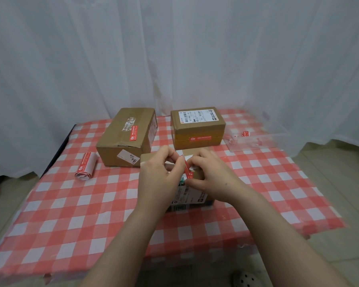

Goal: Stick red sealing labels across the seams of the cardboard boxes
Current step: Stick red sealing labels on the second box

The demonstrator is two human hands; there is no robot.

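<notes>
A small cardboard box (192,196) with white shipping labels lies in the middle of the table, mostly hidden under my hands. My left hand (161,172) and my right hand (209,172) both pinch a red sealing label (188,169) held upright just above the box. Behind it stand two more boxes: a long one (124,137) at the left with a red label (133,133) on its top, and a squarer one (198,127) at the right with a red label (199,138) across its front seam.
A roll of red labels (86,166) lies at the left on the red-and-white checked tablecloth (71,214). A clear plastic tray (255,137) with label scraps sits at the back right. White curtains hang behind the table.
</notes>
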